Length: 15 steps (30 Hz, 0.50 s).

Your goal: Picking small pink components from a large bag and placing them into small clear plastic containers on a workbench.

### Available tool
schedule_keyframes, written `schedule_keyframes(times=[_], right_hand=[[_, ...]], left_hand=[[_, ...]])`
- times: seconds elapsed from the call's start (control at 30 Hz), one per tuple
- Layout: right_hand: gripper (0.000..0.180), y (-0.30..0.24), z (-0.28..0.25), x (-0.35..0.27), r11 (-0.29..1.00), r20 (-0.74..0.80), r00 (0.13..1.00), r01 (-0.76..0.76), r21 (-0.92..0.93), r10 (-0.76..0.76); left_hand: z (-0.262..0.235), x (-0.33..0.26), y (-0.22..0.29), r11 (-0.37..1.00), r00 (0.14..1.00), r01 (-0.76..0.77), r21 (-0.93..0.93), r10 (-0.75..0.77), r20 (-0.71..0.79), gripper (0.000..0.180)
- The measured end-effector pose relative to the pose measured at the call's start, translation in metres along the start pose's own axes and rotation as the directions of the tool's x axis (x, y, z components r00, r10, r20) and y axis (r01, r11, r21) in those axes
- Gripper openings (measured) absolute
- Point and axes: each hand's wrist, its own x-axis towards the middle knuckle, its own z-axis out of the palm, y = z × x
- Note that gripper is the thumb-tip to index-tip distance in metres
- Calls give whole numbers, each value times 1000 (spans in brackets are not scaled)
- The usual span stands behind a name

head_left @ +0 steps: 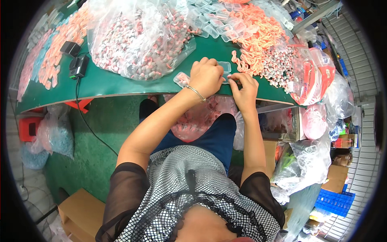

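Note:
Over the near edge of the green table (133, 86), my left hand (206, 76) is closed, its fingers curled and pointing right. My right hand (244, 89) faces it a short way off, thumb and forefinger pinched together. Something small and pale shows at the fingertips, too small to name. Just beyond my fingers lies a small clear plastic box part (224, 66). By my left wrist, partly covered by it, sits a small clear box (177, 80) with pink pieces inside.
A big clear bag (139, 44) of pink-and-grey pieces stands behind my hands. Orange cords (258, 36), loose pink-and-grey pieces (278, 64) and clear boxes (207, 20) are heaped right of it. Black devices (76, 64) with a cable and peach pieces (52, 66) lie left. A bag (193, 121) hangs at my lap.

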Motion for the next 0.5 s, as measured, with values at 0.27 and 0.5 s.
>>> schedule_keyframes(times=[0.27, 0.5], right_hand=[[6, 1, -2, 10, 962, 86, 975, 218, -162, -207], [5, -2, -9, 20, 973, 193, 967, 193, -127, -167]], left_hand=[[6, -4, 2, 980, 994, -65, 186, 80, -73, 13], [-3, -6, 0, 979, 992, -122, 164, 124, 0, 32]])
